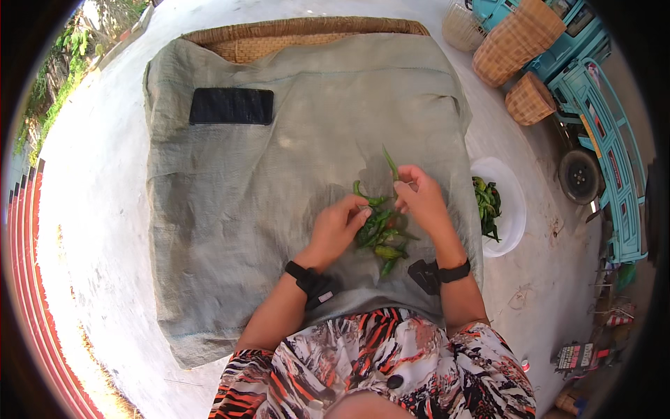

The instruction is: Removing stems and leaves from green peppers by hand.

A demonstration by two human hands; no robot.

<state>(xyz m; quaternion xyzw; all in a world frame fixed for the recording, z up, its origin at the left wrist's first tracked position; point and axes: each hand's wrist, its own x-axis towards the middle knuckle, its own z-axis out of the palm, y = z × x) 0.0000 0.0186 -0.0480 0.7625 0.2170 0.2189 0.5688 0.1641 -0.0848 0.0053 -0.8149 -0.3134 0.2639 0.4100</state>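
Between thumb and fingers, my right hand [417, 195] pinches a long green chili pepper [390, 162] that points up and away from me. My left hand [340, 227] is closed at the fingertips around a curved green chili pepper [361, 192], whose bent end sticks out past the fingers. Below both hands a small pile of green chili peppers [385, 236] lies on the grey-green woven cloth [279, 209], with a reddish spot among them. The lower ends of the two held peppers are partly hidden by my fingers.
A black phone [231, 106] lies on the cloth at the far left. The cloth covers a woven basket tray [314, 29]. To the right stands a white bowl [515, 216] with green peppers in it. Wicker baskets [516, 42] and a turquoise three-wheeled vehicle [611, 153] are farther right.
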